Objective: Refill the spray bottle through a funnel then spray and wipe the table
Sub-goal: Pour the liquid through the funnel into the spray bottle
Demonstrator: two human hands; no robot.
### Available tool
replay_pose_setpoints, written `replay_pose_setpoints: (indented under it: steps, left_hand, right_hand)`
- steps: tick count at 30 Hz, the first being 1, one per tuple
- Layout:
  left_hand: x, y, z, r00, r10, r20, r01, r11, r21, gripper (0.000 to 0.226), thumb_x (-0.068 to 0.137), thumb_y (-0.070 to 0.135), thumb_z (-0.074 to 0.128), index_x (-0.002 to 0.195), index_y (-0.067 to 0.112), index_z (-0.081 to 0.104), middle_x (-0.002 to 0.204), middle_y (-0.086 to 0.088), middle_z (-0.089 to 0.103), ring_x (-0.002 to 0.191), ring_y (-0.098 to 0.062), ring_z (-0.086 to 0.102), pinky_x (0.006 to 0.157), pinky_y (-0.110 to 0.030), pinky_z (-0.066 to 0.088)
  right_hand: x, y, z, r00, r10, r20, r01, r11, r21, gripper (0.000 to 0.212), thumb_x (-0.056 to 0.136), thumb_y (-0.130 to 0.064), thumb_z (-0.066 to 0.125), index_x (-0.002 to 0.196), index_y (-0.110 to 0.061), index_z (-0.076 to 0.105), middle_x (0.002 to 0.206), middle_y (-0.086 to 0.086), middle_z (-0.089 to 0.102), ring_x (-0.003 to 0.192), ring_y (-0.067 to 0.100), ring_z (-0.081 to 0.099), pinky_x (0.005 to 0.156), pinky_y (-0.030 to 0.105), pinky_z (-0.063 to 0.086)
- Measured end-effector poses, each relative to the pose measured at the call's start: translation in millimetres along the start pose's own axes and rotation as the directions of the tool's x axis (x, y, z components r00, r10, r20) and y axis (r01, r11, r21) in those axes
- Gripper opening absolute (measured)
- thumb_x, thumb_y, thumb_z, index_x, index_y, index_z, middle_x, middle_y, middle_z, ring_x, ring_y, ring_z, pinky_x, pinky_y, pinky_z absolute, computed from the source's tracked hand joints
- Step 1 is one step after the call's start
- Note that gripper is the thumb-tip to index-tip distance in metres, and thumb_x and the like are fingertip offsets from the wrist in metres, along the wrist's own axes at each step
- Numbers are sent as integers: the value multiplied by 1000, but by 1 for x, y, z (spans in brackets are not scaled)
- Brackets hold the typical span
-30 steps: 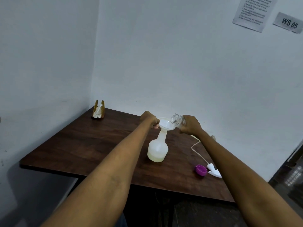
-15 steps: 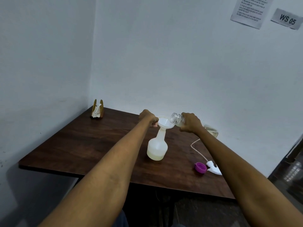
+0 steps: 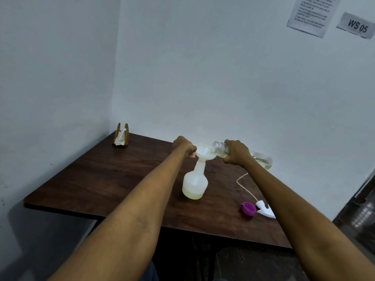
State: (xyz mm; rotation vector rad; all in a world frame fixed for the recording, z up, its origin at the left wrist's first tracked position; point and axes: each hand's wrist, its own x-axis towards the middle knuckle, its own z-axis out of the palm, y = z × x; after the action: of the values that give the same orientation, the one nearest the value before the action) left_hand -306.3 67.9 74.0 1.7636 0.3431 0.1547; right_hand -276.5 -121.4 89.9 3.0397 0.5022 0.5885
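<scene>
At the far left corner of the dark wooden table (image 3: 97, 179), a wooden napkin holder (image 3: 121, 135) with white tissue stands untouched while the left hand (image 3: 183, 146) keeps its fingers closed on the rim of the white plastic funnel (image 3: 204, 152) seated in the translucent white spray bottle (image 3: 195, 182), which stands mid-table with pale liquid only at its base. The right hand (image 3: 236, 152), gripping the clear plastic refill bottle (image 3: 218, 148), has over the past second levelled it, mouth over the funnel, so pouring appears under way. To the right lie a purple cap (image 3: 248, 208) and the white trigger sprayer head (image 3: 264, 208); spraying and wiping remain undone.
</scene>
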Motion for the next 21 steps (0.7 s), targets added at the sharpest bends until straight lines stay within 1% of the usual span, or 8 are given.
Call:
replay_pose_setpoints:
  steps: [2,5,7,10,12,14,18,21]
  left_hand:
    - [0,0,0,1000,4,2,-4,1000,0,7,83,-3,64,78,-3,59,59,-12,59,24,-7,50,48,-23,55]
    - [-1,0,0,1000,9,3,-9,1000,4,5,84,-3,64,83,-3,59,59,-12,59,22,-6,50,45,-22,54]
    - [-1,1,0,1000,4,2,-4,1000,-1,7,83,-4,63,79,-3,58,60,-13,58,21,-6,49,43,-22,53]
    - [-1,1,-1,1000,-6,-7,6,1000,-2,17,83,-5,63,69,-1,54,60,-13,59,21,-6,49,46,-23,54]
    - [-1,0,-1,1000,-5,-10,5,1000,-5,18,83,-4,63,68,-1,53,61,-12,59,22,-6,49,46,-23,54]
    - [0,-1,0,1000,-3,-14,3,1000,-3,17,83,-3,63,70,-1,54,62,-12,59,22,-6,50,50,-24,56]
    - [0,-1,0,1000,0,-15,0,1000,-7,12,83,-4,63,74,-1,56,63,-12,60,22,-6,50,50,-23,56]
    - [0,-1,0,1000,-1,-10,1,1000,-13,16,83,-5,63,69,-1,55,61,-12,59,22,-6,49,51,-24,56]
  right_hand:
    - [0,0,0,1000,-3,0,3,1000,-6,27,66,-8,63,81,-11,41,76,4,50,71,25,46,61,26,33]
    - [0,-1,1,1000,4,5,-4,1000,7,27,66,-8,63,81,-11,41,77,4,50,71,25,46,60,26,32]
    - [0,-1,2,1000,15,7,-15,999,30,27,66,-8,63,80,-11,41,77,4,50,71,25,47,58,25,31]
    - [0,1,5,999,41,10,-42,995,91,27,65,-8,64,80,-11,43,79,3,51,73,24,47,51,21,26]
    - [0,3,9,998,60,8,-60,990,128,27,65,-8,65,80,-11,43,79,2,51,76,22,46,55,23,30]
    - [0,3,12,997,81,-2,-80,984,159,25,66,-9,65,79,-10,44,77,3,51,76,23,46,58,25,32]
    - [2,4,15,993,116,-2,-113,975,192,23,66,-10,65,76,-9,44,71,2,51,72,24,48,58,26,34]
    - [3,5,15,993,116,18,-117,976,184,23,63,-9,65,72,-8,44,62,-1,46,68,25,49,56,25,34]
